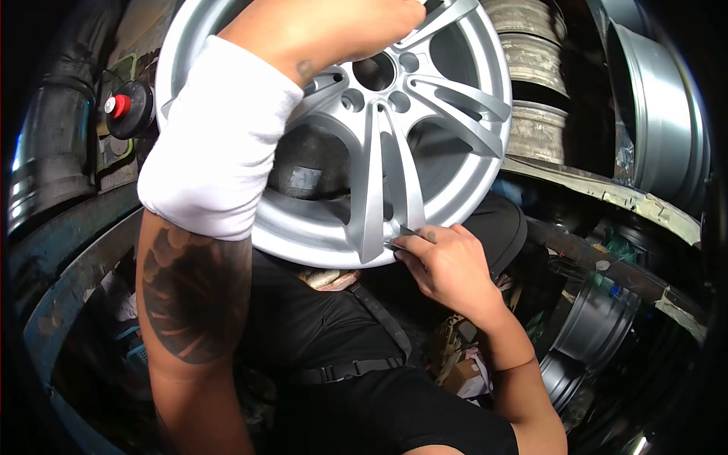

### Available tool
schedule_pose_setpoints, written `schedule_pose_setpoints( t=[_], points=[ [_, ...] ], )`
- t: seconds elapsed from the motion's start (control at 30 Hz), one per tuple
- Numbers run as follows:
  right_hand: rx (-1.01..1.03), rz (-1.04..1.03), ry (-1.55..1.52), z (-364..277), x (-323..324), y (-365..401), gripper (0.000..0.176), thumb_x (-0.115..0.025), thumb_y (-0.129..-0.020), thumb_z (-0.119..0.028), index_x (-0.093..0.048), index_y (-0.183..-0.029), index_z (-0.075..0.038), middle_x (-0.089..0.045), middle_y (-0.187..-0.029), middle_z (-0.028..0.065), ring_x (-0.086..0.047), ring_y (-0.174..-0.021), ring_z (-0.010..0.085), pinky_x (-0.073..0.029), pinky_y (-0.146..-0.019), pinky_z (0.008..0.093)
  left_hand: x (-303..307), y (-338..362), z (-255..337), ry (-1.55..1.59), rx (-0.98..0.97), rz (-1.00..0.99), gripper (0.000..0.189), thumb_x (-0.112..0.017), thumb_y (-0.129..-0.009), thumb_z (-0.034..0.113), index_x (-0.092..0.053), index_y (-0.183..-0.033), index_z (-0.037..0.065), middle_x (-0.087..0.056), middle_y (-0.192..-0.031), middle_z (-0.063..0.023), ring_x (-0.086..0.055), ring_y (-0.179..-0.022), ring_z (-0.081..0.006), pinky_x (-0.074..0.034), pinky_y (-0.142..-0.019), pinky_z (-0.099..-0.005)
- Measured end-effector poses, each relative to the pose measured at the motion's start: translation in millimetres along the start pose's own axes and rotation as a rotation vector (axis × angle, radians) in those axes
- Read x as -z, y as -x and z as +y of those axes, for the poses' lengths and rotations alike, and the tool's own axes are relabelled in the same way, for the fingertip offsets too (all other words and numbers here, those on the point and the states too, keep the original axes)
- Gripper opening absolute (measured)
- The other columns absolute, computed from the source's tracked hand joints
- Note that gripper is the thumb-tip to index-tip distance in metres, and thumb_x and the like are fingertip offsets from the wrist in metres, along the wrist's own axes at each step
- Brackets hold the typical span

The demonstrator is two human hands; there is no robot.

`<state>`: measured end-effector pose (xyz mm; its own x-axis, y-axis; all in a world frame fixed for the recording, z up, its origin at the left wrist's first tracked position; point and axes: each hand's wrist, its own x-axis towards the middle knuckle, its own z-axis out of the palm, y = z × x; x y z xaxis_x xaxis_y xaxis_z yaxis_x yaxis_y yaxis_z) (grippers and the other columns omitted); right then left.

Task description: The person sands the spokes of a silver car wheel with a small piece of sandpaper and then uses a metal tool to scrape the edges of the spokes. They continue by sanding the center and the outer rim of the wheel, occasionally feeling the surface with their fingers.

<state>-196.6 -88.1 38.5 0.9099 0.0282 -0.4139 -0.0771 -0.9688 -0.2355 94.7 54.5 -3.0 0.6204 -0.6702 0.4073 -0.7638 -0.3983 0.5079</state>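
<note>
A silver alloy wheel with paired spokes stands tilted over my lap. My left hand reaches across the wheel's upper part, above the centre hole; its fingertips are cut off by the top edge, so its grip is unclear. A white sleeve covers part of the left forearm. At the lower rim, my right hand is closed in a pinch on a small dark thin piece, held against the wheel at the foot of a spoke pair.
Bare metal wheels are stacked at the upper right beside a larger silver wheel. More wheels lie lower right, below a worn shelf edge. On the left are a black round part with a red knob and a blue metal edge.
</note>
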Motion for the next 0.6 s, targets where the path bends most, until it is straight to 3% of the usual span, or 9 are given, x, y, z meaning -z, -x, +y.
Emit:
schedule_pose_setpoints(
  t=[0.17, 0.27, 0.6],
  points=[
    [-0.205, -0.125, -0.081, -3, 1, -16, 0.024, -0.068, -0.101, -0.020, -0.074, -0.085, -0.004, -0.066, -0.063, 0.0208, -0.068, -0.062, 0.0453, -0.052, -0.059, 0.0539, 0, 3, -1, -0.010, -0.027, 0.027, 0.032, -0.066, -0.102, 0.040, -0.075, -0.120, 0.014, -0.073, -0.116, -0.0084, -0.070, -0.110, -0.0270, -0.055, -0.100, -0.0450],
    [-0.183, -0.106, -0.085, -5, 2, -14, 0.023, -0.071, -0.102, -0.019, -0.073, -0.086, -0.002, -0.062, -0.065, 0.0232, -0.066, -0.069, 0.0466, -0.049, -0.062, 0.0531, -2, 4, -3, -0.028, -0.042, 0.032, 0.031, -0.066, -0.102, 0.038, -0.075, -0.119, 0.014, -0.073, -0.114, -0.0087, -0.070, -0.109, -0.0277, -0.055, -0.099, -0.0460],
    [-0.126, -0.108, -0.112, 2, 7, -10, 0.016, -0.073, -0.097, -0.015, -0.073, -0.085, -0.004, -0.062, -0.067, 0.0225, -0.065, -0.068, 0.0455, -0.049, -0.062, 0.0529, -7, -1, -2, -0.069, -0.134, 0.029, 0.028, -0.067, -0.101, 0.034, -0.076, -0.114, 0.012, -0.071, -0.109, -0.0098, -0.069, -0.107, -0.0298, -0.054, -0.098, -0.0492]
  ],
)
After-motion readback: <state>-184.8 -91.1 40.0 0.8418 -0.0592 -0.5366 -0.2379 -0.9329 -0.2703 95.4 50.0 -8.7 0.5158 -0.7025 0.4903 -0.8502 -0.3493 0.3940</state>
